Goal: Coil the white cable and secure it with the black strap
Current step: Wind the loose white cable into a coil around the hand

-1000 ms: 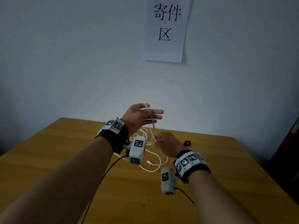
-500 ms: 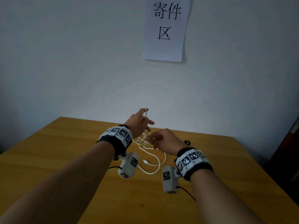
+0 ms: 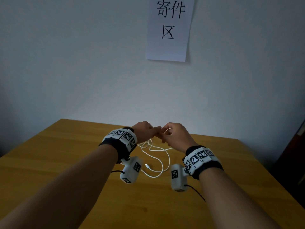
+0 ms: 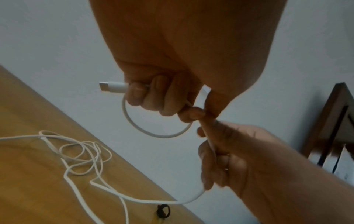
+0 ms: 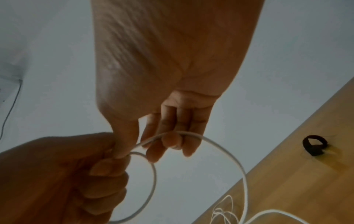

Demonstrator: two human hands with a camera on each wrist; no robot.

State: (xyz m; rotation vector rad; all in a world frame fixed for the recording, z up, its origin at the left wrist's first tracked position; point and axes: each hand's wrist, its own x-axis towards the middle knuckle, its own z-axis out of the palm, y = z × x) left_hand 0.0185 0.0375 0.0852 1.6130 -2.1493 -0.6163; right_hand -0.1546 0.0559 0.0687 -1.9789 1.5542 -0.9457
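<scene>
The white cable (image 3: 158,149) trails in loose loops over the wooden table (image 3: 66,146), one plug (image 3: 147,166) lying flat. My left hand (image 3: 145,129) hovers above the table with its fingers curled round the cable's other plug end (image 4: 113,86), a small loop (image 4: 153,131) hanging below it. My right hand (image 3: 175,136) meets the left, and its fingers (image 5: 170,141) pinch the cable (image 5: 220,150) beside that loop. The black strap (image 5: 314,146) lies curled on the table past the hands; in the head view it is hidden behind them.
A paper sign (image 3: 170,28) with printed characters hangs on the white wall behind the table. A dark piece of furniture (image 3: 293,154) stands off the table's right edge. Black wrist-camera leads (image 3: 196,192) hang under both forearms.
Both hands came together and dropped lower. The left hand went from spread fingers to a closed grip on the plug end, and the right hand rose to meet it, forming a small loop.
</scene>
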